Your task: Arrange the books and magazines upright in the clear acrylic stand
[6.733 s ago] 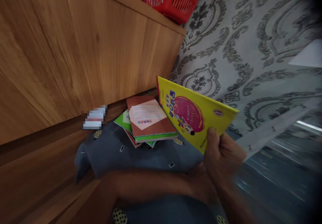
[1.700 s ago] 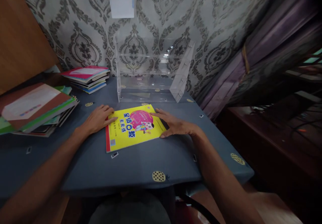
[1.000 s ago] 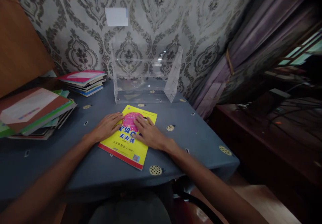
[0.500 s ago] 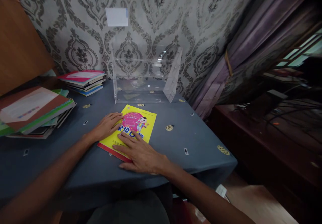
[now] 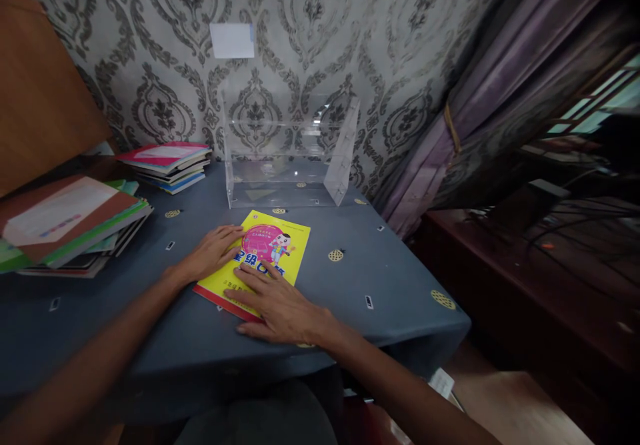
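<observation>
A yellow workbook [image 5: 293,248] with a red lower edge, a pink circle and a cartoon child on its cover lies tilted on the blue-grey tablecloth [image 5: 345,325]. On its left edge rests my left hand [image 5: 213,253], fingers stretched out toward the cover's middle. My right hand [image 5: 280,305] lies flat over the lower right part of the cover, with its fingers spread and hiding some of the printing. Neither hand grips anything. Behind the workbook stands a clear acrylic rack [image 5: 343,158] with several tiers.
At the left are a near stack of books [image 5: 75,221] and a farther stack [image 5: 167,161] with a pink cover on top. An orange-brown panel [image 5: 45,91] rises at far left. The table's right corner [image 5: 467,325] faces a dark red cabinet [image 5: 500,265]. A purple curtain [image 5: 450,118] hangs behind.
The view has shifted very slightly. Both hands stay in the same place on the workbook, and nothing on the table has moved.
</observation>
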`<state>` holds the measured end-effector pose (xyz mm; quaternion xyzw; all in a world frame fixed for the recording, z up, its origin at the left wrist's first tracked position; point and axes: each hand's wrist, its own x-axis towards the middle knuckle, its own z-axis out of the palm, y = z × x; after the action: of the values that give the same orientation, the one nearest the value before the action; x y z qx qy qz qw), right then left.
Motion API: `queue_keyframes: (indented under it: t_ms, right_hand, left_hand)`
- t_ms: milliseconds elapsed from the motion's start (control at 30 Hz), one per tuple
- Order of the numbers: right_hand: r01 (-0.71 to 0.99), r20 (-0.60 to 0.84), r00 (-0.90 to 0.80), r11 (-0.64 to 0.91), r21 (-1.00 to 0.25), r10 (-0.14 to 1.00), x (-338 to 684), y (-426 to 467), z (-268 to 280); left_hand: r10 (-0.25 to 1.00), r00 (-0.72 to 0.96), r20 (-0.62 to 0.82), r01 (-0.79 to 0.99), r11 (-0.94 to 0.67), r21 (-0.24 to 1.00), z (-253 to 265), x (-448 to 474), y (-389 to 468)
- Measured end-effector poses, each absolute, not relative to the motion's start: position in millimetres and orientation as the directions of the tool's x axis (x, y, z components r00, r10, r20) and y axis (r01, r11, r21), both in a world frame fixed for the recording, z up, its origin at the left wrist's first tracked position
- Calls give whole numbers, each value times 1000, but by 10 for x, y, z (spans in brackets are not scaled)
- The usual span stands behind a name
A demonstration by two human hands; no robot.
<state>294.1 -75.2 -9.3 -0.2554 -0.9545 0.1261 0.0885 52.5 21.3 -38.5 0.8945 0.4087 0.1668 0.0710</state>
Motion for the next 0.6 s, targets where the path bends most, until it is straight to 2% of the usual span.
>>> queue_keyframes:
  t_ms: [600]
  right_hand:
    - [470,89,-853,830,-300,515,2931,-728,-97]
  left_hand:
    - [755,618,220,701,-656,281,-333,519,192]
